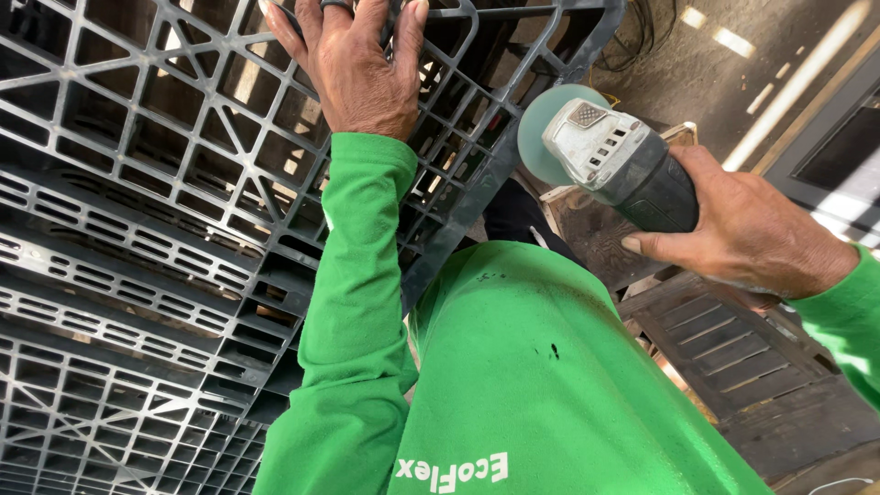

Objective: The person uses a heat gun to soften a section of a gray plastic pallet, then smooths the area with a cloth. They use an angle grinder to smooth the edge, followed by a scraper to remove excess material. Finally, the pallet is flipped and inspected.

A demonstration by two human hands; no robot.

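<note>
While the left hand (362,69) sits at 12 o'clock of the view, it rests palm-down on the black plastic pallet (137,229), fingers spread & curled over the grid ribs near the top edge; fingertips partly cut off by the frame, so it reads as a closed hold on a rib, w/ a dark ring-like band on one finger. Pallet fills the whole left half, 7 to 12 o'clock, a lattice of square & slotted openings, its right edge running diagonally down toward centre.

Right hand (747,234) is at 3 o'clock, wrapped tight round the dark body of an angle grinder (623,160), thumb along the near side. Grinder points toward 10 o'clock: grey metal head w/ vent slots, pale teal disc (541,128) at the front, just beside the pallet's right edge. Can't tell if disc & edge are touching.

Both arms are in bright green sleeves (353,302); green shirt front (550,385) takes up 5 to 7 o'clock, w/ white lettering low down.

Under the grinder, at 4 o'clock, lie dark worn wooden boards & a slatted panel (724,353). At 1 o'clock a tangle of thin black cable (642,32) lies on a grey concrete floor (724,82) w/ pale painted marks.
</note>
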